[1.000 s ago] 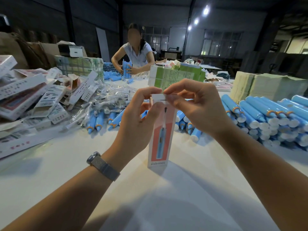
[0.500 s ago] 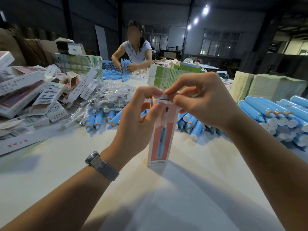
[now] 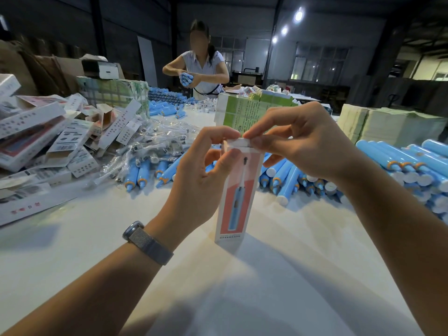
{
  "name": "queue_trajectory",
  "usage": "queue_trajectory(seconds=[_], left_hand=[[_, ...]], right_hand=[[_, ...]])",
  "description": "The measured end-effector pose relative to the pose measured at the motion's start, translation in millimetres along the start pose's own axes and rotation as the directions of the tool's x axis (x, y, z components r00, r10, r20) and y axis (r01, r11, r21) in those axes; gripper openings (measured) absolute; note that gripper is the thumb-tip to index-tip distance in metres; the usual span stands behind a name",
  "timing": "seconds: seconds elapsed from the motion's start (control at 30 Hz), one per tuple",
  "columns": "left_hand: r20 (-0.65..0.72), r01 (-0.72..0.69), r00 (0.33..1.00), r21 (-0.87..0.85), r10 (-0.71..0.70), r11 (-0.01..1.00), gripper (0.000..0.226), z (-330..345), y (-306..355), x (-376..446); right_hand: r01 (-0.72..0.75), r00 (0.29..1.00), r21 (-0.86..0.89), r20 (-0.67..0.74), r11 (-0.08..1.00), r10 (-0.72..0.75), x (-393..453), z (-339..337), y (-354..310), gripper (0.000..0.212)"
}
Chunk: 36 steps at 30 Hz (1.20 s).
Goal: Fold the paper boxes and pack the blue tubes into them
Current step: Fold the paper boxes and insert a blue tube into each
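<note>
- Far left, a heap of paper boxes (image 3: 43,139) lies on the white table (image 3: 72,238), some folded, some flat, none in hand.
- Just right of the heap, clear bags of brush heads (image 3: 150,146) lie tangled, with blue tubes (image 3: 138,174) poking out beneath them.
- The left hand (image 3: 201,180) grips the upper part of one upright box (image 3: 238,190), thumb on the printed front and fingers curled behind; its forefinger reaches over to the top flap (image 3: 238,143).
- That box stands on its lower end on the table, in the middle between the two forearms.
- The right hand (image 3: 303,146) pinches the same flap from the other side, thumb and forefinger closed on its edge.
- The step in hand appears to be closing the top of the box; whether a tube is already inside cannot be told.
- The next move likely calls for tucking the flap fully into the slot while the left hand keeps the box square.
- Far right, more blue tubes (image 3: 412,166) lie stacked in rows, well apart from the held box.
- Across the table another person (image 3: 201,66) holds a bundle of tubes.
</note>
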State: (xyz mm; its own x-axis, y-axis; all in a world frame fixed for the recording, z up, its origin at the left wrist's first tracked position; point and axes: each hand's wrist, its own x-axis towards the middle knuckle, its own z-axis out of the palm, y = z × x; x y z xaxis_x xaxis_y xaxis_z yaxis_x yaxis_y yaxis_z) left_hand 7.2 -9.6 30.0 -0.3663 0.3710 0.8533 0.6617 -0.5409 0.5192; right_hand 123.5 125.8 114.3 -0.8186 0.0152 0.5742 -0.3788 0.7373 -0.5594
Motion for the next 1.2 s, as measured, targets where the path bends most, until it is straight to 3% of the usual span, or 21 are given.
queue_trajectory(seconds=[0.37,0.5,0.63,0.77,1.2], left_hand=[[-0.022,-0.001,1.000,0.027,0.001,1.000,0.016,0.3,1.1,-1.4],[-0.043,0.021,0.999,0.015,-0.020,1.000,0.022,0.3,2.4,-2.4],[-0.050,0.021,0.999,0.018,-0.020,1.000,0.010,-0.4,3.8,-2.8],[-0.051,0.011,0.999,0.050,-0.008,0.999,0.006,-1.2,3.3,-4.5],[-0.110,0.039,0.994,0.129,-0.024,0.991,0.019,0.6,5.4,-5.7]], right_hand=[[0.017,0.999,-0.039,-0.037,0.999,-0.019,-1.3,4.8,-0.5,0.019],[0.008,0.999,0.013,-0.044,1.000,-0.007,-1.8,7.5,2.4,0.017],[-0.005,0.998,0.062,-0.069,0.998,0.009,-3.7,8.7,8.5,0.008],[0.019,0.994,0.112,-0.111,0.994,-0.006,-6.5,10.2,15.1,0.016],[0.097,0.979,-0.007,-0.181,0.995,-0.097,-8.5,22.4,22.3,0.020]])
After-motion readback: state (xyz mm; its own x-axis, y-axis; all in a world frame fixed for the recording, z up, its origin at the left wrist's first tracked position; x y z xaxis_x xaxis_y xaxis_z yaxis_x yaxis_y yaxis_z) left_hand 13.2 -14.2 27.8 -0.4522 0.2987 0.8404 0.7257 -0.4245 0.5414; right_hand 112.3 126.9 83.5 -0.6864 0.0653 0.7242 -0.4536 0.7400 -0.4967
